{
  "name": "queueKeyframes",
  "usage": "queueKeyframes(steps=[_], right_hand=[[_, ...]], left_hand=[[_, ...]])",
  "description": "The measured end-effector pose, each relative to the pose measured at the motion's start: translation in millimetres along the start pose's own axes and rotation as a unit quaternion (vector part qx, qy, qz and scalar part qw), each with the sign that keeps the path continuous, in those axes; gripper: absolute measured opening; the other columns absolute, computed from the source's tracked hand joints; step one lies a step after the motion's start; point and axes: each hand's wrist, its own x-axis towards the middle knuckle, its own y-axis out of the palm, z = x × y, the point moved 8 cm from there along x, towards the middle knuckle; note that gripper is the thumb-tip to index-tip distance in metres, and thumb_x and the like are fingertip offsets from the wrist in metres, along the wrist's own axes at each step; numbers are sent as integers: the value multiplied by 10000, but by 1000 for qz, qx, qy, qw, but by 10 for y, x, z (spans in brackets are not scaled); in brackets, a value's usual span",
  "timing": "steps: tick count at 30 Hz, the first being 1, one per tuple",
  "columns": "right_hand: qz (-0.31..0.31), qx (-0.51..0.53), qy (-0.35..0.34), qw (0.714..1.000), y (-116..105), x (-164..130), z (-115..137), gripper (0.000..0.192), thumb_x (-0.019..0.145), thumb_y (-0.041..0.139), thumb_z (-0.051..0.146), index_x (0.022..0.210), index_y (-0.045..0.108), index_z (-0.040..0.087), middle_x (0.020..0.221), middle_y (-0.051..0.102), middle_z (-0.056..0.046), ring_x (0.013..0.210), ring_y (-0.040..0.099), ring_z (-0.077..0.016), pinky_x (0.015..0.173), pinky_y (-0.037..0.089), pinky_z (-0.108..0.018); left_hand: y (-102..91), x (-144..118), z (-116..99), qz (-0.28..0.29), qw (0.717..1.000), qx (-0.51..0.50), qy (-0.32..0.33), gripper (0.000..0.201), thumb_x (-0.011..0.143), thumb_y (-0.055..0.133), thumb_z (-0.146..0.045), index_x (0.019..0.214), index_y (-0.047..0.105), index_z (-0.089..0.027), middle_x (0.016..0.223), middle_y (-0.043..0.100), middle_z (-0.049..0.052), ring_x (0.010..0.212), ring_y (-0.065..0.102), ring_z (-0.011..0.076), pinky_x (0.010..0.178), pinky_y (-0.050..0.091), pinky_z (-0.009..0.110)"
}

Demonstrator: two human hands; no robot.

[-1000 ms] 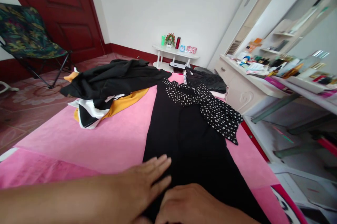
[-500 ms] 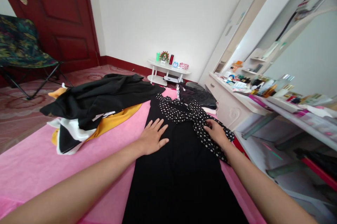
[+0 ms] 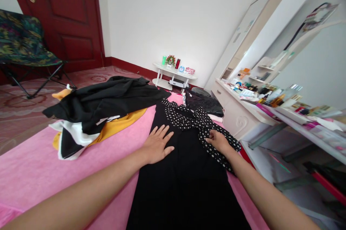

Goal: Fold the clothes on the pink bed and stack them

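A white-walled room with a dark red door and patterned reddish floor is surrounding a bed covered in a pink sheet, which is filling the lower left of the view. A folding chair is standing by the door, a small white side table is sitting against the far wall, and a cluttered white dresser is running along the bed's right edge. A black dress is lying flat along the bed's right side, its polka-dot collar pointing toward the far end. The left hand is pressing flat on the dress near its left edge, its grip spread with fingers splayed. The right hand is resting on the polka-dot tie near the bed's right edge, fingers curled onto the fabric; whether its grip is pinching it, I cannot tell. A heap of black, white and mustard clothes is lying toward the bed's far left corner.
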Motion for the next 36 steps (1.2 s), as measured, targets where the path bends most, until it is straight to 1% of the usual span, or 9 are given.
queueKeyframes(steps=[3, 8, 11, 15, 18, 21, 24, 30, 36], right_hand=[[-25, -43, -37, 998, -64, -172, 282, 70, 769, 569, 211, 711, 546, 179, 710, 599, -23, 660, 543, -157, 611, 361, -270], [-56, -162, -344, 923, -129, -930, 1313, 188, 850, 418, 99, 874, 589, 172, 1034, 595, -80, 929, 535, -207, 806, 385, -345], [-23, -112, -425, 898, -82, -1262, 1550, 244, 880, 406, 113, 1028, 585, 187, 1187, 562, -76, 1054, 512, -212, 923, 368, -382], [-89, 4, -290, 953, -214, -991, 1195, 324, 910, 449, 293, 1203, 526, 180, 1289, 520, -105, 1190, 463, -232, 1019, 328, -412], [-40, 65, -194, 978, -164, -662, 823, 409, 887, 474, 398, 1213, 542, 162, 1189, 601, -110, 1099, 548, -234, 956, 394, -384], [73, 57, -147, 985, -13, -511, 620, 332, 794, 579, 466, 959, 670, 193, 912, 686, -54, 840, 627, -212, 740, 452, -314], [94, -5, -88, 992, -50, -472, 491, 294, 741, 616, 487, 675, 660, 204, 656, 649, -15, 640, 594, -180, 576, 380, -278], [-97, 120, -56, 987, -1027, -428, 657, 358, 731, 619, 527, 603, 587, 195, 581, 599, -3, 556, 551, -152, 529, 364, -259], [-239, 209, -149, 936, -1876, -879, 1385, 286, 725, 669, 477, 727, 599, 200, 640, 612, 6, 523, 512, -119, 497, 371, -238]], left_hand=[[1, 0, -1, 2, 1000, 2, 0, 641, 918, 281, -589, 1442, 304, -220, 1533, 163, 101, 1405, 116, 289, 1124, 109, 492], [9, -8, 11, -7, 1000, 6, -3, 644, 914, 279, -598, 1438, 312, -227, 1530, 180, 98, 1407, 107, 281, 1126, 100, 484], [12, -13, 16, -12, 1000, 3, -2, 643, 914, 274, -600, 1436, 317, -225, 1531, 178, 94, 1409, 100, 279, 1126, 99, 483], [14, -10, 16, -7, 1000, -2, -1, 654, 909, 277, -607, 1437, 315, -222, 1532, 169, 97, 1407, 106, 287, 1124, 98, 492], [5, -6, 16, -6, 1000, -4, -4, 652, 908, 277, -608, 1437, 314, -230, 1532, 175, 90, 1407, 106, 284, 1124, 96, 490], [-4, -9, 14, -5, 1000, -8, -6, 653, 905, 275, -614, 1436, 314, -237, 1532, 179, 83, 1407, 108, 281, 1125, 100, 484], [-5, -13, 10, -5, 1000, -9, -4, 656, 905, 271, -619, 1435, 318, -235, 1529, 188, 89, 1406, 115, 281, 1124, 103, 484], [-10, -16, 25, -12, 1000, -15, -2, 651, 902, 305, -612, 1429, 330, -231, 1528, 191, 90, 1405, 120, 284, 1122, 105, 496], [-161, -58, 112, -63, 989, -133, -17, 515, 954, 286, -500, 1351, 449, -217, 1429, 415, 62, 1339, 328, 212, 1122, 210, 416]])
